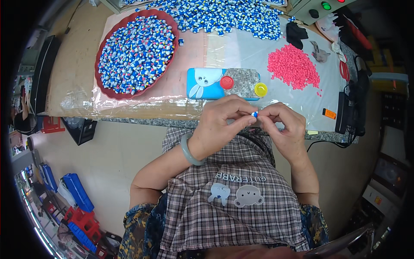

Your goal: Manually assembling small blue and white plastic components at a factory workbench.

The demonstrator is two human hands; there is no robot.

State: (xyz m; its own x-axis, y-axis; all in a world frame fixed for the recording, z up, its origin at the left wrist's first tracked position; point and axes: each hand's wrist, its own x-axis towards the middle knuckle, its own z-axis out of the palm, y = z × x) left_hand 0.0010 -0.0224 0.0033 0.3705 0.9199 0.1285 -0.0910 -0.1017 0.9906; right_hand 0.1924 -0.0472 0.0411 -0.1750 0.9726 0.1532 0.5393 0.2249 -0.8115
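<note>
My left hand (pixel 224 118), with a pale bangle (pixel 186 149) on its wrist, pinches a tiny blue-and-white piece (pixel 254 114) at the table's near edge. The thumb and fingertips of my right hand (pixel 284 125) close on the same piece from the other side, partly hiding it. Just beyond my hands lies a blue pad with a rabbit picture (pixel 196 82). A grey speckled slab (pixel 243 82) rests on the pad's right part. One small red round dish (pixel 227 82) and one yellow round dish (pixel 260 89) sit there too.
A red scalloped tray (pixel 97 71) at the left is heaped with small blue-and-white pieces. More of them spread in a large pile (pixel 241 17) at the back. At the right are a pile of small pink pieces (pixel 293 67), a black cloth (pixel 296 34) and cables.
</note>
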